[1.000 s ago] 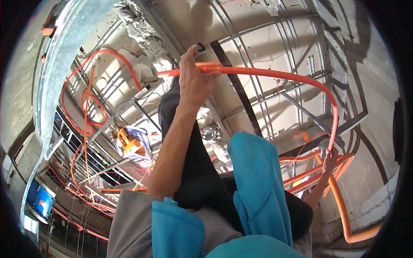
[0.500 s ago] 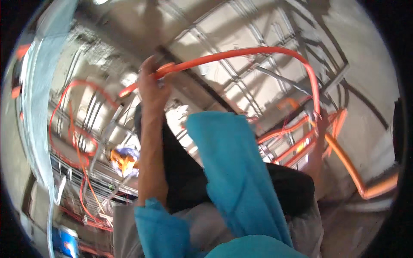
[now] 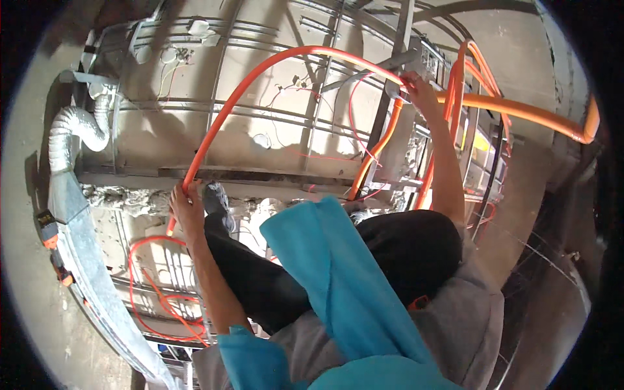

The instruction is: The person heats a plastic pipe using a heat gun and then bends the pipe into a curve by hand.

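Note:
A bright orange flexible conduit [image 3: 250,77] bends in a wide arch between my two hands. My left hand [image 3: 187,207] is closed round its left part, and a short end pokes out below the fist. My right hand [image 3: 419,93] grips the far right end with thumb and fingers, beside a metal strut [image 3: 398,45]. Just under that hand, another orange length [image 3: 385,144] runs downward. A thicker orange pipe [image 3: 513,106] extends rightward to an elbow. What joins these pieces at my right fingers is too small to make out.
Metal ceiling channels [image 3: 218,84] form a grid beyond the hands. At left are a silver flexible duct [image 3: 65,140], a sheet-metal duct [image 3: 97,260] and a grey-orange tool [image 3: 49,229]. Loops of orange tubing [image 3: 132,276] lie lower left; more orange lines [image 3: 455,97] rise at right.
The whole view has turned and shifted. My left hand now sits lower and nearer in the picture, my right hand higher; both still hold the orange conduit, its arch now leaning left.

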Available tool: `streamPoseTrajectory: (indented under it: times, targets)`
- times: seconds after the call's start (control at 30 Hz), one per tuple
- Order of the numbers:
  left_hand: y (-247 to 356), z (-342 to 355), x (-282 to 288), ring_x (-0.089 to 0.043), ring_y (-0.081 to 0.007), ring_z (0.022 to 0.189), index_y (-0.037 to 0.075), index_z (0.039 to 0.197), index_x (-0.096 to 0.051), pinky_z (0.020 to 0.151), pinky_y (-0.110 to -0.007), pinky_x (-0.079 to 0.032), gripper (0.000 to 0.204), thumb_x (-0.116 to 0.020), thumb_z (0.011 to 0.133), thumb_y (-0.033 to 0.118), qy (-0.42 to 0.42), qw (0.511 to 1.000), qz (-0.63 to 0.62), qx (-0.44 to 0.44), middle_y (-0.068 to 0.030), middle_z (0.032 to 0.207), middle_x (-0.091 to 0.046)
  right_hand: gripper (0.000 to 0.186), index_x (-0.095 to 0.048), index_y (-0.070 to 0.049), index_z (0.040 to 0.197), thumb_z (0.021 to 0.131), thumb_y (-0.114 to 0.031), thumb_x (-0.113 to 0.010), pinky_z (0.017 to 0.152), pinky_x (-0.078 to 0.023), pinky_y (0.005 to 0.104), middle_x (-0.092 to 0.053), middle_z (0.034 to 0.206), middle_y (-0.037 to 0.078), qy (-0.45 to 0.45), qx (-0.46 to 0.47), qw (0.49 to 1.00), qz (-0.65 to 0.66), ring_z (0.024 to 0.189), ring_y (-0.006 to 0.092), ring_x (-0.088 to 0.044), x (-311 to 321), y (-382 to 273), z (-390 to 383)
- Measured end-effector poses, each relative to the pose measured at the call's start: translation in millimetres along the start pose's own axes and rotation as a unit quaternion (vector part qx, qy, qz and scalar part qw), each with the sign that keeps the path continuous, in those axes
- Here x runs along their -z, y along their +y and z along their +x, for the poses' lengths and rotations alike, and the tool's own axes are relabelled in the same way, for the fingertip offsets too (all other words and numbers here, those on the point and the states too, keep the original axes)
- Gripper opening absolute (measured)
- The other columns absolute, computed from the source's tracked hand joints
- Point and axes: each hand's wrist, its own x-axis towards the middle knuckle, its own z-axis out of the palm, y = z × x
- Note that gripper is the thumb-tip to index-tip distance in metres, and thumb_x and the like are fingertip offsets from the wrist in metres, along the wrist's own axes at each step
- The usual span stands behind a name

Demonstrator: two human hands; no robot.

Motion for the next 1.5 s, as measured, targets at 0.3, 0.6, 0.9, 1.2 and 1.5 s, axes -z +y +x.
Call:
streamPoseTrajectory:
  times: [0.3,0.6,0.9,1.2,1.5]
  targets:
    - [4.2,3.7,-0.8,-0.06,-0.045,0.098,0.004,0.118,-0.059,0.082,-0.053,-0.045,0.038,-0.057,0.101,0.037,-0.006,0.999,0.021,-0.028,-0.0224,0.103,-0.065,0.035,-0.062,-0.013,0.119,0.089,-0.026,-0.073,0.079,-0.056,0.0434,-0.072,0.101,0.012,-0.011,-0.001,0.998,0.064,0.089,0.0337,-0.07,-0.8,-9.2,-5.9]
    - [-20.3,14.8,-15.2,-0.06,-0.0476,0.097,0.001,0.132,-0.054,0.081,-0.052,-0.045,0.048,-0.055,0.103,0.038,-0.047,0.996,-0.026,-0.065,-0.0281,0.106,-0.065,0.042,-0.059,-0.017,0.127,0.088,-0.026,-0.073,0.08,-0.054,0.0442,-0.072,0.098,0.013,-0.037,0.01,0.999,0.014,0.09,0.0327,-0.07,13.6,-4.9,-9.1]
    - [4.1,13.1,1.1,-0.062,-0.0389,0.091,0.002,0.123,-0.058,0.077,-0.047,-0.047,0.041,-0.057,0.102,0.038,-0.072,0.997,-0.018,-0.015,-0.0232,0.099,-0.065,0.03,-0.065,-0.013,0.114,0.088,-0.029,-0.07,0.08,-0.056,0.0449,-0.073,0.091,0.012,-0.014,-0.02,1.0,-0.003,0.088,0.0326,-0.072,0.2,-9.4,-7.2]
    - [-58.1,17.3,-29.1,-0.062,-0.0476,0.093,0.001,0.123,-0.058,0.076,-0.053,-0.047,0.038,-0.058,0.101,0.032,0.026,0.993,-0.081,-0.084,-0.0258,0.099,-0.064,0.029,-0.066,-0.009,0.111,0.091,-0.03,-0.069,0.079,-0.056,0.0458,-0.073,0.092,0.012,0.015,0.03,0.997,-0.07,0.087,0.033,-0.072,-5.1,-10.8,-5.2]
    - [-34.0,13.2,-16.5,-0.064,-0.046,0.091,0.002,0.119,-0.06,0.074,-0.053,-0.048,0.038,-0.058,0.101,0.036,-0.013,0.999,-0.033,-0.039,-0.025,0.097,-0.065,0.031,-0.065,-0.012,0.118,0.092,-0.029,-0.068,0.087,-0.055,0.0442,-0.071,0.098,0.011,-0.011,0.03,0.987,-0.16,0.099,0.0286,-0.068,3.2,-26.0,-5.9]
